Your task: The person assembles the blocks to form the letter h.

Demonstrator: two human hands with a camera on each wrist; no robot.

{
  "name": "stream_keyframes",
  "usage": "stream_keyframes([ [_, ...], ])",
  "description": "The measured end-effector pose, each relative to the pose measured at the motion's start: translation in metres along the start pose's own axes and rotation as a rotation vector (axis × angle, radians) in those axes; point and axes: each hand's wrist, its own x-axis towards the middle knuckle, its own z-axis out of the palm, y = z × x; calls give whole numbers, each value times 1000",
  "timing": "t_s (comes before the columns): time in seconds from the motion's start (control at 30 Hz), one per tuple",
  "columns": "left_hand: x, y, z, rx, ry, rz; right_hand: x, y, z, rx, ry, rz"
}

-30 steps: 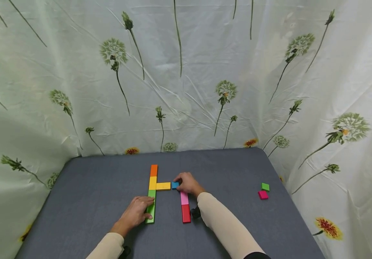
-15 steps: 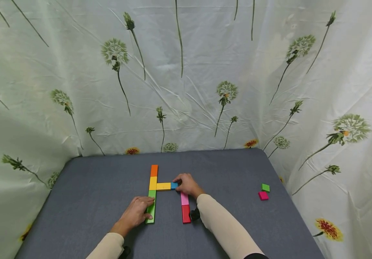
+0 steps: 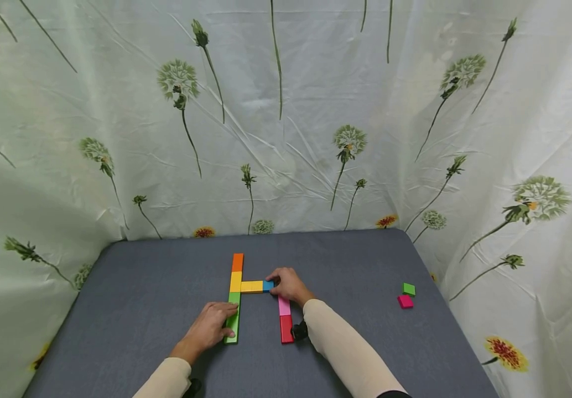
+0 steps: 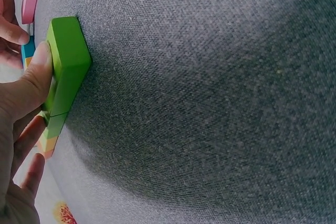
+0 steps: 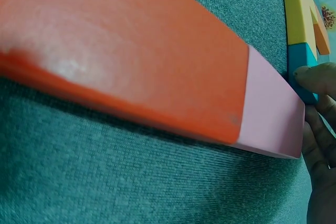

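Observation:
My right hand point(image 3: 288, 284) pinches a small blue block point(image 3: 268, 286) between thumb and fingers. The block's left end meets a yellow crossbar block point(image 3: 252, 287). My left hand point(image 3: 209, 324) rests on the green blocks point(image 4: 72, 45) of the left column, its thumb lying on the nearer one. Farther up that column come a yellow block point(image 3: 235, 281) and an orange block point(image 3: 238, 262). Below my right hand stands a second column, a pink block point(image 5: 273, 106) joined to a red block point(image 5: 131, 56). The right hand partly covers the pink block's far end.
At the right of the grey tabletop point(image 3: 346, 260) lie a small green block point(image 3: 408, 288) and a magenta block point(image 3: 405, 302) close together. A flower-printed curtain point(image 3: 296, 182) hangs around the table's back and sides.
The right hand has slid the blue block slightly left, closing the small gap to the yellow crossbar block. The left hand stays on the green blocks.

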Motion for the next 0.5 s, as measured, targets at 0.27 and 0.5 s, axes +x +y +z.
stream_keyframes([
  [0.27, 2, 2, 1, 1, -6, 14, -9, 6, -7, 32, 30, -38],
  [0.5, 1, 1, 0, 6, 16, 32, -24, 33, -42, 98, 137, -28],
])
